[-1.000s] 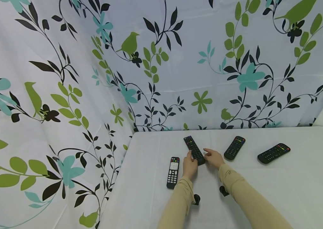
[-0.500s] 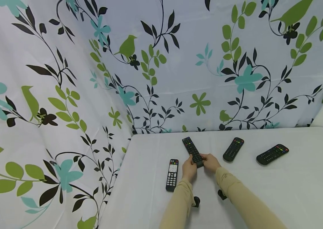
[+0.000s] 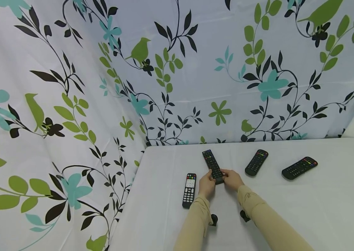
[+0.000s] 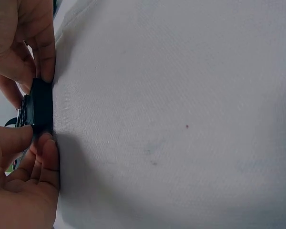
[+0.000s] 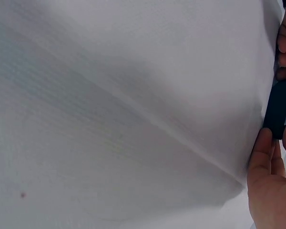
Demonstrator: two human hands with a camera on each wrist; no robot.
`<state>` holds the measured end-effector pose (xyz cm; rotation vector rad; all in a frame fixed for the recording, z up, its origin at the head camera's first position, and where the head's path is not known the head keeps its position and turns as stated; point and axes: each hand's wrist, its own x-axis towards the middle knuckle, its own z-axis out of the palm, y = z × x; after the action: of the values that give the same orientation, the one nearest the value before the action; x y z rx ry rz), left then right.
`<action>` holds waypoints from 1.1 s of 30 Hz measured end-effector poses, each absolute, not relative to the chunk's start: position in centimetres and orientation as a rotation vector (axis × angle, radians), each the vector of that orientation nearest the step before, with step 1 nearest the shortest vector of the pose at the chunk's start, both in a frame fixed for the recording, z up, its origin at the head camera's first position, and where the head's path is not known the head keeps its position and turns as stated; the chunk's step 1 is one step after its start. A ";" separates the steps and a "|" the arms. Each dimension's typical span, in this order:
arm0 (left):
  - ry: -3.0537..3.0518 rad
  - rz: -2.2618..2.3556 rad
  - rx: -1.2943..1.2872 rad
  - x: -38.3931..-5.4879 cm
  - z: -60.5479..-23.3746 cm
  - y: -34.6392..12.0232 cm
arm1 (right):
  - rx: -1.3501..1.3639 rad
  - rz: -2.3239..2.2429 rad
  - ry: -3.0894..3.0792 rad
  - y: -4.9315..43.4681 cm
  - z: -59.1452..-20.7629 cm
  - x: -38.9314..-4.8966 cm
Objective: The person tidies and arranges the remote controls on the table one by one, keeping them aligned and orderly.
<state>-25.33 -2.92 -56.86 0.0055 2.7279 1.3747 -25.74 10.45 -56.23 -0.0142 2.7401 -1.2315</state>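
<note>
Left hand (image 3: 206,185) and right hand (image 3: 232,180) grip the long remote (image 3: 210,160) by its near end. Another remote (image 3: 256,162) lies at its 3 o'clock.

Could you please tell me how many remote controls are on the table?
4: the held remote, pinched by the left hand and right hand; the white-buttoned remote to its left; and, to its right, the third remote, then the far-right remote. No others show.

The remotes (image 3: 211,161) are black, sleeves (image 3: 268,214) beige, curtain (image 3: 192,87) leaf-patterned.
</note>
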 end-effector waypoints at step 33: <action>2.602 1.351 0.048 -21.6 -55.8 -4.4 | -0.049 -1.308 2.625 10.0 -56.4 -21.3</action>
<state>-21.64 -4.36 -55.77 0.0484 2.6025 1.3506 -21.29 10.04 -56.44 -0.0492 2.6253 -1.3082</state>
